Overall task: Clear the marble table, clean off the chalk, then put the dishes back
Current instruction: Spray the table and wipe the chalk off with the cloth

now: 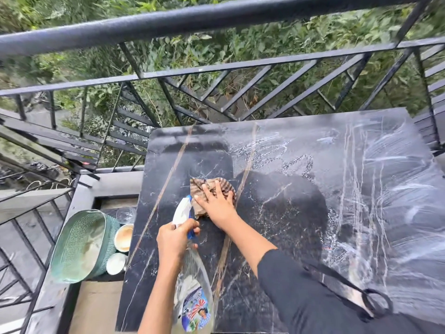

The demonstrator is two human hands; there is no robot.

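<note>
Head view shows, nearest, the left hand [173, 239] wrapped around the neck of a clear spray bottle [192, 285], the fingers curled at the blue trigger and the white nozzle pointing away toward the cloth. Just past that nozzle, the right hand [216, 203] lies flat on a striped brown cloth [212, 189], fingers spread wide and pressing it on the black marble table [277, 237]. Around these fingers the stone looks dark and mostly clean. To the right of the fingertips and further away, white chalk smears [375, 189] cover much of the surface, with scribbles [277, 153] just beyond the cloth. I judge the wiping is only partly done. To do it well, spray directly on the chalk areas, then move the cloth in long overlapping strokes to the right, and turn it to a clean side when it becomes white. Left of the bottle hand, below the table edge, a green basket [79, 247] and two bowls [124, 237] wait on the floor. A wine glass [125, 214] stands beyond them
</note>
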